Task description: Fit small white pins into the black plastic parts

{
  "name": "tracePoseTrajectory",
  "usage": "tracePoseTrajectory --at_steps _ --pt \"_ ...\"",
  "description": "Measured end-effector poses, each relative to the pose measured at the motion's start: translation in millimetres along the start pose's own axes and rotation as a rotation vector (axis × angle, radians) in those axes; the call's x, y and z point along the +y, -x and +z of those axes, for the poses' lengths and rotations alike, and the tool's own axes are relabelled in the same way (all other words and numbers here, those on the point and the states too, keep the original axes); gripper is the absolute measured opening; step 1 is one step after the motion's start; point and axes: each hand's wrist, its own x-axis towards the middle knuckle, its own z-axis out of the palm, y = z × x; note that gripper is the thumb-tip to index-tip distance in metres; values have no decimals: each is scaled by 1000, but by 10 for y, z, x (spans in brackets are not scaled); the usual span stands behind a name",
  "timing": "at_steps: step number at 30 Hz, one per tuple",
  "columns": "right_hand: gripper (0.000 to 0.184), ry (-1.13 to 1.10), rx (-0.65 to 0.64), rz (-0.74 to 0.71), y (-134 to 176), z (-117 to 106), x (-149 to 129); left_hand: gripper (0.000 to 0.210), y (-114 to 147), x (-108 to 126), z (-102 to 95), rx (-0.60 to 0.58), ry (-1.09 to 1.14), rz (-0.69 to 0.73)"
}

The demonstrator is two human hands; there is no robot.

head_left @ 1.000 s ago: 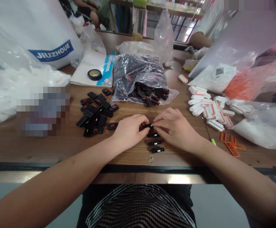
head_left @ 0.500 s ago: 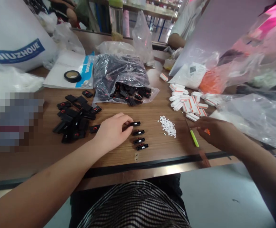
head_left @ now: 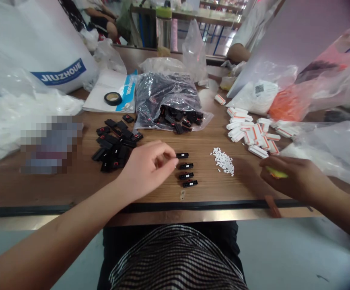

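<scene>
Four small black connectors with white dots are avoided as a count here: several black connectors (head_left: 188, 165) form a short column on the wooden table. My left hand (head_left: 146, 169) is closed, thumb and index finger curled together at the left end of the topmost one. What its fingertips may hold is hidden or too small to name. On the right, my right hand (head_left: 298, 177) is wrapped round a tool with a yellow-green handle (head_left: 276, 173); most of the tool is hidden by the fingers. Between the hands lies a pile of tiny white pins (head_left: 223, 161).
Loose black connectors are heaped (head_left: 116, 147) at left, before an open plastic bag (head_left: 169, 94) of more. White orange-striped pieces (head_left: 253, 133) are piled at right. Black tape (head_left: 113, 98) rests on papers. Behind stand a bottle (head_left: 163, 32) and white sack (head_left: 63, 74).
My right hand has picked up the green-handled tool from the table. My left fingertips have drawn slightly left of the topmost connector. The whole view has shifted a little.
</scene>
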Motion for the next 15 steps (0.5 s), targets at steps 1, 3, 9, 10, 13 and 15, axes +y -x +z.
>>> tracePoseTrajectory --at_steps 1,3,9,10,13,15 --pt "6 -85 74 56 10 -16 -105 7 74 54 0 -78 21 16" --pt "7 -353 121 135 30 -9 -341 9 220 115 61 -197 22 11" --pt "49 -1151 -139 258 -30 286 -1055 29 430 42 394 -153 -190 92" --pt "50 -1181 -152 268 -60 341 -1140 28 431 29 422 -153 -203 102" --pt "39 -1234 -128 297 -159 454 -1292 25 419 13 454 -174 -211 115" --pt "30 -1230 -113 312 -207 477 -1304 23 415 8 456 -173 -195 104"
